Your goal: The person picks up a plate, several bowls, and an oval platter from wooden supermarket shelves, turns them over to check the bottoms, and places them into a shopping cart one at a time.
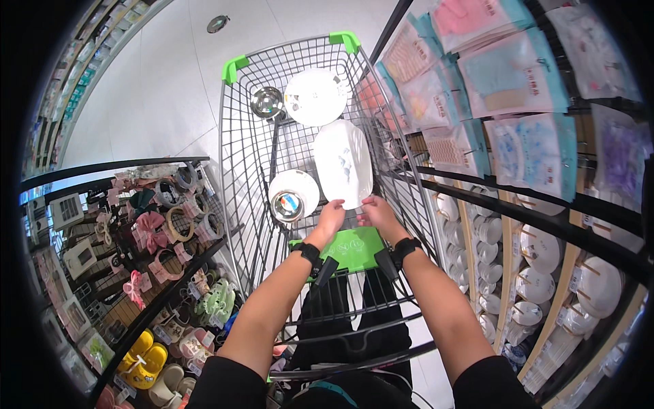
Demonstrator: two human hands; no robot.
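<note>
A long white platter (343, 158) with a faint grey pattern lies lengthwise in the wire shopping cart (240, 153). At its near edge are both of my hands: my left hand (332, 217) pinches the left corner, and my right hand (378, 214) has its thumb and fingertips at the right corner. Beyond the platter is a round white plate (317, 97), with a shiny steel bowl (266, 102) on its left. Nearer, left of the platter, a small steel bowl (287, 205) with a coloured label sits on a white bowl or plate (301, 184).
The cart's green child-seat panel (357, 249) lies under my wrists. Racks at left hold hair bands (179, 225) and yellow clogs (143, 360). Close at right hang packaged textiles (516, 76) above shelves of white plates (539, 248). A round floor drain or disc (218, 24) shows ahead.
</note>
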